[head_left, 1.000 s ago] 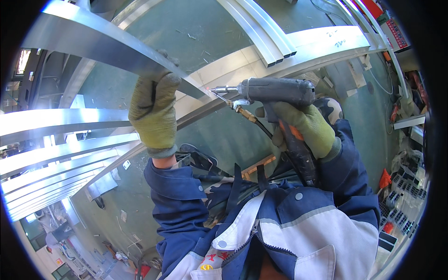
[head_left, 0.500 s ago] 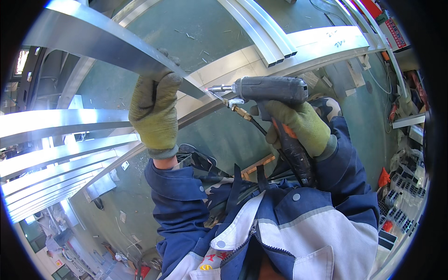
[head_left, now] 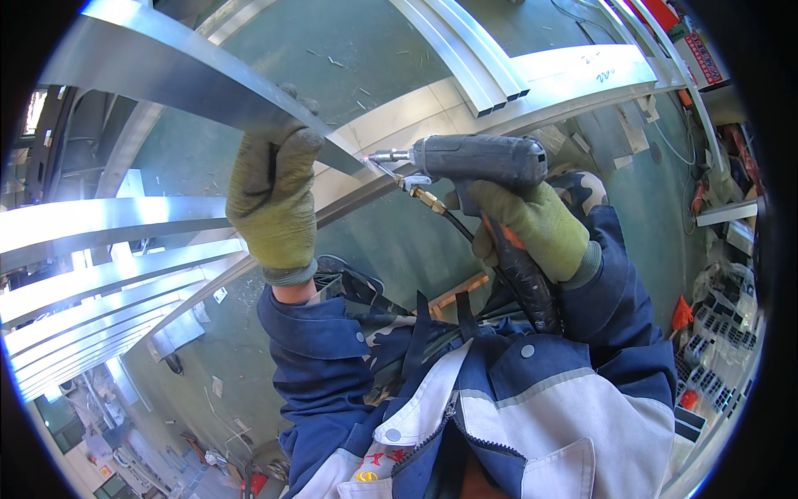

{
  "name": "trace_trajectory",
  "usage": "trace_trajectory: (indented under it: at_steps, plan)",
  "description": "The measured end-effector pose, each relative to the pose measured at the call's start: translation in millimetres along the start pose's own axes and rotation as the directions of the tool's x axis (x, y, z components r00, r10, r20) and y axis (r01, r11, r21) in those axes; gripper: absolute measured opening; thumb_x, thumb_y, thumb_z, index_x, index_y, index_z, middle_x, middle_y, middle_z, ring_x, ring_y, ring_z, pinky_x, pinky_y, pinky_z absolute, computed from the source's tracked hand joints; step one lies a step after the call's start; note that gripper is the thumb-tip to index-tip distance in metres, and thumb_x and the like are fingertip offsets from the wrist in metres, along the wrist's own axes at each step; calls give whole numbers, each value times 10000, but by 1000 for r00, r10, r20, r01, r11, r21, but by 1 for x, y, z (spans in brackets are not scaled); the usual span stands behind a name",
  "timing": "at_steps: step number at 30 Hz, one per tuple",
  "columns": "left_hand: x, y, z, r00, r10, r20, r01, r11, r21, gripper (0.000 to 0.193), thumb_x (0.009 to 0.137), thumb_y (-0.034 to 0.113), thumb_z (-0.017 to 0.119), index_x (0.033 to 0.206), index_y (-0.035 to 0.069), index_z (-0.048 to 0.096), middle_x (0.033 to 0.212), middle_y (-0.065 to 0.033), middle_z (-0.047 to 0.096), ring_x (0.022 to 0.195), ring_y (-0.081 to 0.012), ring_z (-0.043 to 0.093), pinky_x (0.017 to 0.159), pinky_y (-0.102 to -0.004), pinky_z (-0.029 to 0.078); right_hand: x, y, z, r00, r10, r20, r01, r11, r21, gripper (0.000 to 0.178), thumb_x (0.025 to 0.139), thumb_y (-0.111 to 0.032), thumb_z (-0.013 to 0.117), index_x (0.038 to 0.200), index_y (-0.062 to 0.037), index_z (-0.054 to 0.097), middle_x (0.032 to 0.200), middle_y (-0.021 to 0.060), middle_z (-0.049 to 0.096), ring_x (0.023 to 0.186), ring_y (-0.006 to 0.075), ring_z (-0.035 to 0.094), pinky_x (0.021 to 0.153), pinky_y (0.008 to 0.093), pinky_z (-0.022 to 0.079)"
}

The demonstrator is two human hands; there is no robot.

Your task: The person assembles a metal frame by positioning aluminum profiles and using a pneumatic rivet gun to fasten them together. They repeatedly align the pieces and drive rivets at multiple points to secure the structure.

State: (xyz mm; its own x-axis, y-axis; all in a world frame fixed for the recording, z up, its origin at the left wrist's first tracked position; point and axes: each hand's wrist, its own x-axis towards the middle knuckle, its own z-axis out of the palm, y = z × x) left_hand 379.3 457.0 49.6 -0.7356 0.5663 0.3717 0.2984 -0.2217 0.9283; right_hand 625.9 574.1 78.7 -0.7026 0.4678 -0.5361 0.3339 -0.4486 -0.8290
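My left hand [head_left: 273, 200], in a yellow-green work glove with a dark palm, is closed around a long silver metal profile [head_left: 183, 79] coming in from the upper left. My right hand [head_left: 540, 224], gloved alike, grips a black cordless screwdriver [head_left: 478, 158] with an orange patch on its handle. The tool's bit points left, at the end of the profile. Just below the bit, a thin air nozzle with a brass fitting [head_left: 428, 198] and a black hose runs back to my right hand. How the fingers hold the hose is hidden.
Beneath my hands runs a long silver beam [head_left: 573, 75], with square metal tubes [head_left: 465, 58] lying across it. Several more profiles [head_left: 108, 220] extend to the left. Metal offcuts [head_left: 632, 133] lie past the beam. Stacked dark grid-like parts [head_left: 723, 341] stand at the far right.
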Motion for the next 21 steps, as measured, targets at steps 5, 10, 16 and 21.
trace_trajectory:
  at_steps: [5,10,16,21]
  plan:
    - [-1,0,-1,1000,-9,-3,9,1000,-16,445,919,92,795,1349,76,681,1298,-123,721,1173,-206,697,1041,-347,553,0,2,3,1000,-17,-3,17,1000,12,403,1043,-367,646,1329,-83,649,1050,39,712,674,99,651,564,263,531]
    - [-1,2,1,1000,-22,-21,23,1000,11,422,931,39,776,1342,37,679,1283,-114,727,1144,-177,690,1033,-313,540,2,6,4,997,-73,23,71,996,59,384,1037,-342,663,1314,-77,654,1033,35,706,662,79,616,552,260,513]
    - [1,-1,1,1000,8,-15,-9,999,-34,359,937,15,768,1290,3,702,1192,-73,750,1060,-138,686,997,-279,532,2,9,7,997,-82,5,81,993,82,388,1036,-338,666,1326,-81,654,1054,40,698,664,77,610,548,249,505]
    - [0,0,2,1000,10,-21,-10,1000,-29,337,933,24,779,1263,0,716,1144,-59,757,1022,-124,682,968,-266,536,3,8,5,995,-79,53,81,996,-31,516,1064,-380,603,1446,-38,536,1174,126,693,631,130,614,572,289,545]
